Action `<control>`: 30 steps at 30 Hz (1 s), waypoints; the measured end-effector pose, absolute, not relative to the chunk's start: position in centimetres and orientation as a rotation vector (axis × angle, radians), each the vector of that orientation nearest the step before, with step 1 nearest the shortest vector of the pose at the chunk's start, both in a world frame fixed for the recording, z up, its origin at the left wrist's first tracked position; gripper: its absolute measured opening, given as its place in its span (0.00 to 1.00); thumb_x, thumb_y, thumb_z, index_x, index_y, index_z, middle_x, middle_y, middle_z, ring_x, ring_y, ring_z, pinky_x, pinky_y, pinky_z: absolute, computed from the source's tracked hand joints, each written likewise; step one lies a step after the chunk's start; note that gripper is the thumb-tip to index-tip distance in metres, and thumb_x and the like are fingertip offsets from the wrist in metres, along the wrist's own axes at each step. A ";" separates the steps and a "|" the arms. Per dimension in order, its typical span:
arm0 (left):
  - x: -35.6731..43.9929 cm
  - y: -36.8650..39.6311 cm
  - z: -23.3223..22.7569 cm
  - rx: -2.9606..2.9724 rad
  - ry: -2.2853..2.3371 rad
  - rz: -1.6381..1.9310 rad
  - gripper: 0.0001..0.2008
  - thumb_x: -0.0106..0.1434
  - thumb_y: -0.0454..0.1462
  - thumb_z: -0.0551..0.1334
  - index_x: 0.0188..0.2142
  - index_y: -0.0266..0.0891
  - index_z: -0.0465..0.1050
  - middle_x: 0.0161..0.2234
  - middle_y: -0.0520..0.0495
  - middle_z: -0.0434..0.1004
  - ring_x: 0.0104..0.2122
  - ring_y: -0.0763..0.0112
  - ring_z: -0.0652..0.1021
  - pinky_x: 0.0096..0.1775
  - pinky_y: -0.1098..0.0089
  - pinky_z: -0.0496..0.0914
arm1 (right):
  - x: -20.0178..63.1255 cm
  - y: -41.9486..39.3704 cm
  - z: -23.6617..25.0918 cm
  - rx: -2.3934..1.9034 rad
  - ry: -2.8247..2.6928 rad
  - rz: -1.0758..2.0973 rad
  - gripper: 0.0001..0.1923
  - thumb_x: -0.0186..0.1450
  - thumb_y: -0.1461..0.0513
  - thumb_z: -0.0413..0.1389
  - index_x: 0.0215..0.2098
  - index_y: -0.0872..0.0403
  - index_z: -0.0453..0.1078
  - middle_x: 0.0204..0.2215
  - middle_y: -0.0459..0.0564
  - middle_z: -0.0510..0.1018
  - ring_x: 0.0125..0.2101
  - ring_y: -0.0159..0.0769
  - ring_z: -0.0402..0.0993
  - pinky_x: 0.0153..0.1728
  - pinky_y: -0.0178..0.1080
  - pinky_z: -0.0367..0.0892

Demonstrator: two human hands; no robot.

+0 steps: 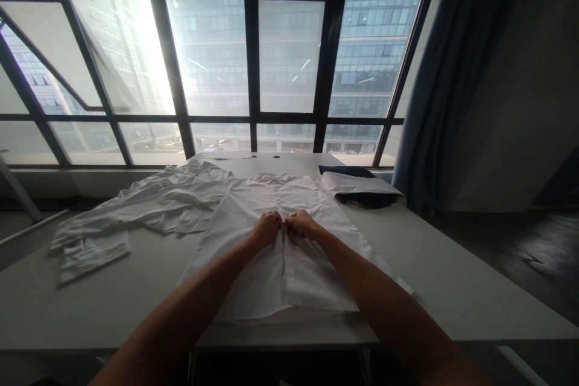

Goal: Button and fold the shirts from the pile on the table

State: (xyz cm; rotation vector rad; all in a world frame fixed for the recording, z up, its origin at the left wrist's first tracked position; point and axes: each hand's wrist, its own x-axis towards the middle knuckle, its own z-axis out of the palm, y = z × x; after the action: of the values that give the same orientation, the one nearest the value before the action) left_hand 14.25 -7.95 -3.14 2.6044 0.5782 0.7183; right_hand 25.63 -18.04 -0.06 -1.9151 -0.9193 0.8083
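A white shirt [244, 265] lies spread on the table, its front opening running down the middle and its hem close to the table's near edge. My left hand [268, 228] is closed in a pinch on the cloth just left of that opening. Right beside it, my right hand [301, 224] pinches the other side of the opening, the two nearly touching. Whatever small part sits between the fingertips is hidden. Slight creases run down the cloth below both hands.
To the left a crumpled white garment [176, 196] trails over the tabletop [456, 277]. A folded white and dark garment pile [362, 186] lies at the right. Behind stand large windows [289, 60], with a blue curtain [429, 114] at the right.
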 end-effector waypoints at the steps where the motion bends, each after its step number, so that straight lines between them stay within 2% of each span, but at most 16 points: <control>1: 14.3 -8.0 -3.2 2.601 0.582 0.721 0.09 0.64 0.30 0.57 0.35 0.34 0.77 0.34 0.42 0.81 0.36 0.64 0.78 0.40 0.69 0.69 | 25.7 -18.0 -0.1 -1.911 -0.917 0.813 0.14 0.62 0.66 0.53 0.18 0.55 0.65 0.09 0.42 0.68 0.08 0.23 0.55 0.10 0.29 0.47; 9: 14.4 -7.6 -3.5 2.555 0.491 0.796 0.10 0.64 0.29 0.57 0.32 0.36 0.77 0.32 0.44 0.80 0.34 0.66 0.77 0.39 0.70 0.68 | 25.3 -18.0 0.2 -1.864 -0.849 0.852 0.12 0.61 0.67 0.55 0.20 0.55 0.63 0.08 0.40 0.65 0.09 0.22 0.55 0.10 0.27 0.47; 14: 13.9 -7.7 -3.3 2.528 0.445 0.818 0.07 0.60 0.28 0.60 0.32 0.37 0.77 0.32 0.47 0.81 0.33 0.67 0.78 0.38 0.70 0.68 | 25.0 -18.2 0.4 -1.857 -0.889 0.853 0.11 0.62 0.66 0.55 0.21 0.56 0.65 0.09 0.41 0.66 0.09 0.23 0.54 0.10 0.28 0.47; 19: 13.5 -8.2 -2.7 2.481 0.547 0.852 0.04 0.59 0.30 0.63 0.32 0.36 0.77 0.29 0.48 0.80 0.30 0.68 0.77 0.34 0.71 0.67 | 25.2 -18.2 0.1 -1.799 -0.928 0.856 0.06 0.59 0.69 0.53 0.26 0.56 0.69 0.11 0.41 0.69 0.11 0.25 0.61 0.11 0.28 0.50; 22: 13.3 -8.4 -2.5 2.431 0.576 0.861 0.01 0.59 0.32 0.65 0.31 0.36 0.76 0.27 0.49 0.79 0.28 0.70 0.76 0.33 0.72 0.66 | 25.3 -18.2 0.0 -1.745 -0.886 0.898 0.08 0.56 0.73 0.52 0.27 0.56 0.69 0.14 0.41 0.71 0.14 0.26 0.67 0.13 0.27 0.55; 24: 13.3 -8.4 -2.5 2.408 0.589 0.865 0.01 0.58 0.32 0.65 0.30 0.36 0.76 0.27 0.50 0.78 0.28 0.70 0.75 0.32 0.72 0.65 | 25.4 -18.2 0.0 -1.759 -0.907 0.882 0.08 0.55 0.73 0.52 0.28 0.56 0.69 0.14 0.41 0.71 0.13 0.26 0.66 0.13 0.26 0.55; 27: 13.4 -8.3 -2.6 2.402 0.614 0.875 0.02 0.56 0.30 0.65 0.29 0.35 0.76 0.27 0.49 0.79 0.28 0.70 0.75 0.33 0.72 0.65 | 25.4 -18.3 -0.2 -1.817 -1.025 0.795 0.04 0.58 0.70 0.56 0.28 0.57 0.70 0.11 0.40 0.69 0.11 0.24 0.61 0.14 0.27 0.54; 30: 13.5 -8.1 -2.7 2.391 0.633 0.881 0.04 0.54 0.28 0.65 0.29 0.35 0.77 0.28 0.48 0.80 0.29 0.70 0.76 0.33 0.72 0.66 | 25.5 -18.1 -0.5 -1.871 -1.141 0.690 0.05 0.59 0.64 0.60 0.25 0.58 0.72 0.11 0.41 0.69 0.14 0.26 0.64 0.17 0.28 0.56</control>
State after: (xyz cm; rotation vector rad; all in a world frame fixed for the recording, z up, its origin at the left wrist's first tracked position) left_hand 13.50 -8.07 -2.70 2.3908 0.6332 0.8806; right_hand 25.50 -18.11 -0.53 -1.8714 -1.1414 0.6904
